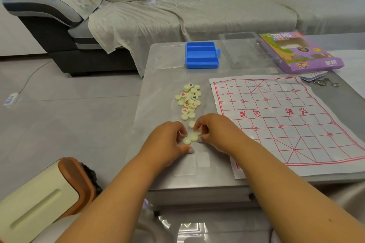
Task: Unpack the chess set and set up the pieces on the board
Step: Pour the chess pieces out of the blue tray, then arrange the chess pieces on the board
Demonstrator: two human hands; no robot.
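Head view. A grey table (169, 77) carries the paper board (286, 120), printed with a red grid and bearing no pieces, on the person's right; the long side of the sheet runs away from the viewer. To its left lies the loose heap of cream disc pieces (190, 100), some face up with red or black characters, strung out in a line that also runs away from the viewer and ends between the two hands. The left hand (167, 140) has its fingers curled down onto the nearest discs (190, 138); whether it pinches one or only touches them cannot be told. The right hand (215, 132) has thumb and fingers bent round a disc at the near end of the heap, apparently pinching it. Both hands thus meet over the same few pieces, which lie directly under the fingertips, with the rest of the heap just beyond. The board lies to the right of this spot, so the right hand is the nearer one for carrying a piece across. Farther back stand an open blue case (201, 55), a clear tray (245, 51) and the purple box (300, 53).
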